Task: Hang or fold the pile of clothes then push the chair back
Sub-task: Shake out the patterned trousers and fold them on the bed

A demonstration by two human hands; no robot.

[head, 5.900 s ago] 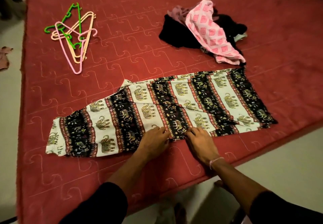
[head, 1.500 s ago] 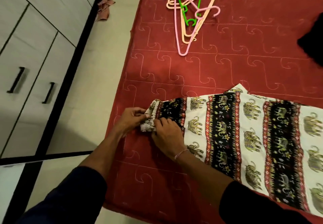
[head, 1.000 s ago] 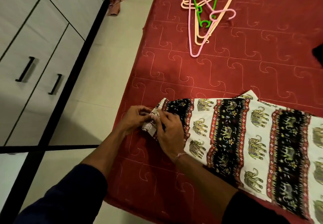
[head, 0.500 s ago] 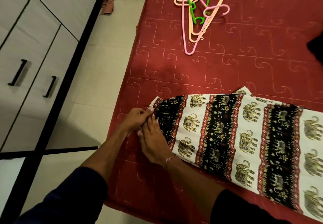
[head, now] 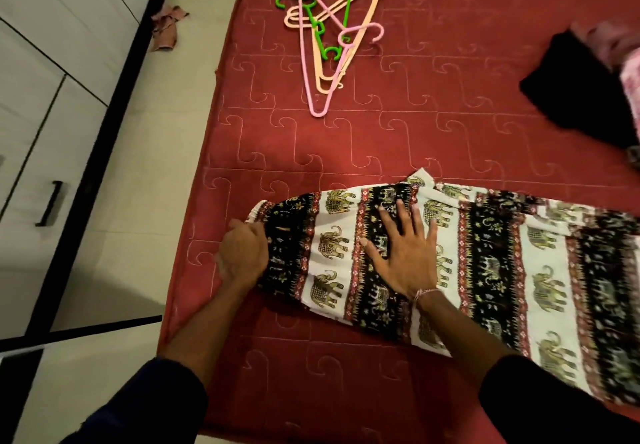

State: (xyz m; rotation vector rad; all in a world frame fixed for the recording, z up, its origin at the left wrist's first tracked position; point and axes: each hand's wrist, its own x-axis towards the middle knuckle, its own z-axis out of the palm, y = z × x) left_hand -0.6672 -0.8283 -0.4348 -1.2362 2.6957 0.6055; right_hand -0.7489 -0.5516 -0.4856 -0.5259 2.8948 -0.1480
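Elephant-print trousers (head: 485,263) laid flat near front edge of red quilted mattress (head: 381,138), long axis left to right, far end past right frame edge. Left hand (head: 242,256) at gathered cuff end, fingers curled on the hem, pinching it. Right hand (head: 403,253) flat on the cloth just right of the left, fingers straight and spread, pressing the fabric down. Bulk of garment stretched away to the right of both hands; left hand nearer the free end, so a fold would likely carry that end rightward over the pressing palm's line. Plastic hangers (head: 329,38) well apart, toward far side. Remaining clothes pile (head: 585,93) at right edge, untouched. Chair not in view.
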